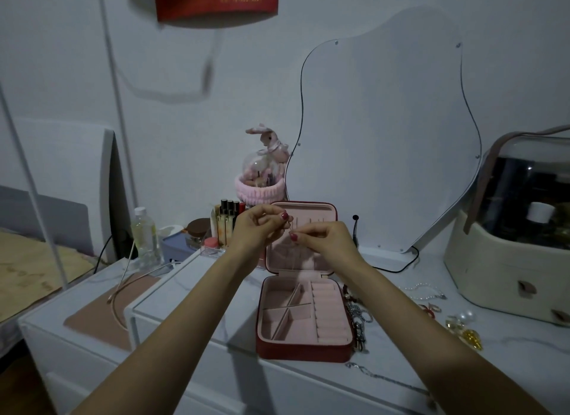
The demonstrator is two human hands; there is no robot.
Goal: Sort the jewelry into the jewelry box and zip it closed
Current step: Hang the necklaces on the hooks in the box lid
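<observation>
Two bare forearms reach up from the bottom edge and meet above the open jewelry box (303, 319), which sits on the white tabletop (216, 309) with its lid (303, 235) propped upright behind the tray. The left hand (260, 226) and the right hand (320, 237) are raised in front of that lid, fingertips nearly touching. Each grip is pinched together on something very small and thin, apparently a fine chain or an earring hook, though the piece itself is too slight to make out; a faint glint shows just beside the left thumbnail.

The tray's pink compartments and ring rolls look bare, so the sorting seems barely begun. The rest of the jewelry lies loose on the tabletop to the right of the box: a silver chain bracelet (357, 322) touching the box's right wall, a pearl strand (422, 291) further out, a small red piece (430, 310), pearl and gold earrings (462, 325) near the cream cosmetics case (509, 266), and a thin necklace (379, 376) close to the front edge.

The step in hand looks like fastening or hanging this small item on the lid's hooks. The next move likely calls for steady fingertips, guiding the piece onto a hook or slot without dropping it, then letting go with one hand to reach right for the next piece. The zip waits until everything is inside.
</observation>
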